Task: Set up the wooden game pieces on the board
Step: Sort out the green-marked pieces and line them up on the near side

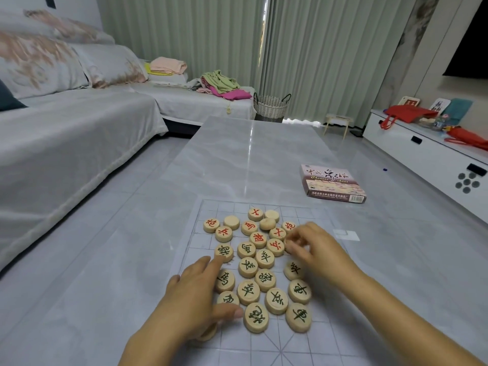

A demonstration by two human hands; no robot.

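Xiangqi pieces [264,258]: round wooden discs, loose in an unsorted cluster on the middle of the board [264,347]. The board is a thin translucent sheet printed with grid lines, lying on the near end of a grey marble-look table [250,154]. Red-character discs lie at the far side of the cluster and dark-character discs nearer; three at the far edge lie blank face up. Obscured: the board's near edge runs out of frame and its lines are faint against the table. A covered piece [208,334] shows only a sliver of rim under the left palm, and discs beneath either hand cannot be counted. Left hand [196,297]: palm down, fingers straight and flat over the cluster's left side, index tip touching a dark-character disc, thumb stretched right; nothing grasped. Right hand [317,247]: motion-blurred, at the cluster's right edge, fingers curled. The fingertips appear to close on an edge piece [288,243], of which only a pale rim shows. Chinese chess box [333,184]: flat on the table, far right of the board, well apart from both hands. Surroundings: covered sofa [66,143] at left with laundry [221,83] at its far end; woven basket [270,107] before pale green curtains [317,48]; white cabinet [422,149] at right.
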